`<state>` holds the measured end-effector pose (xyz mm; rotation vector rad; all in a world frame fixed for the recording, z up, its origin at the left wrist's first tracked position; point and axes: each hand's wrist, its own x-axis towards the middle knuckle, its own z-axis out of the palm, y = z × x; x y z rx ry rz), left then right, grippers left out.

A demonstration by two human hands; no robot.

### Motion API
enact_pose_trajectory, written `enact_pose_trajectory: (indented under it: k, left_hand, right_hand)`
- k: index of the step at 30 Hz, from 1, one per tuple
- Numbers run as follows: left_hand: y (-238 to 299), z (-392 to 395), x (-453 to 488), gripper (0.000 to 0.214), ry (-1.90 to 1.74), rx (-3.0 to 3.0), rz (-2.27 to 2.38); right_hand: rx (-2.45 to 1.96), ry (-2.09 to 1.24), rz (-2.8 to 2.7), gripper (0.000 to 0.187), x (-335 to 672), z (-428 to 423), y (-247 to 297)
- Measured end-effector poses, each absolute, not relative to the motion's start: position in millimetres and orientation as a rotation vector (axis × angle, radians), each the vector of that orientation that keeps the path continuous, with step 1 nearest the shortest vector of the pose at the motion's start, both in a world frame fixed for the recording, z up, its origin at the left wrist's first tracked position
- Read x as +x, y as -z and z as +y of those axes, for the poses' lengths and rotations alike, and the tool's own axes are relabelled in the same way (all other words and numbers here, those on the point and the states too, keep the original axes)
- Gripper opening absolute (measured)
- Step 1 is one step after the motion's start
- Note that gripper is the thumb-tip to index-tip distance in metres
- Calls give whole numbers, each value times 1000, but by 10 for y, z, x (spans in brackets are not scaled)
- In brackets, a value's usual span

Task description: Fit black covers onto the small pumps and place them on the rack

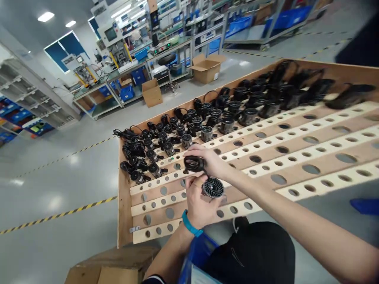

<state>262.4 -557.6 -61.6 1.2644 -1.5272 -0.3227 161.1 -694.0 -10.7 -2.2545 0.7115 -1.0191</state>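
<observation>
Both hands are up over the near edge of the wooden rack (pixel 127 221), the big slatted board drilled with rows of holes. The left hand (pixel 197 203), blue band at the wrist, has its fingers wrapped round a small round motor (pixel 212 187), finned black face turned up at the camera, just above the rack's near rows. The right hand (pixel 211 159) hovers right above it, fingers clenched on a black piece (pixel 194 163); whether that is the motor's bundled lead or a separate part, I cannot tell. Along the rack's far side, the seated motors (pixel 207 132) stand in their holes, black cables trailing, while the near rows show open holes. This reads as the handling step, a unit held between two hands over the rack, not set down. Seating it would call for lining the body up square over an open hole and keeping the lead clear of its neighbours. Just below the rack's near edge sit a blue bin (pixel 194 256) and a cardboard box (pixel 112 268).
</observation>
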Motion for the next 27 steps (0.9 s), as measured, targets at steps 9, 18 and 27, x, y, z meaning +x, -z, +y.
enact_pose_trajectory:
  k: [9, 18, 27]
  left_hand:
    - [1231, -6339, 2891, 58, 113, 1675, -969]
    - [1572, -6465, 2959, 64, 54, 1716, -946]
    - [1531, -6534, 2960, 64, 42, 1732, -940]
  right_hand:
    - [-2118, 748, 274, 26, 2864, -7879, 626]
    - [-2142, 633, 178, 30, 3042, -8066, 919]
    - [-2203, 813, 247, 41, 3025, -8022, 916]
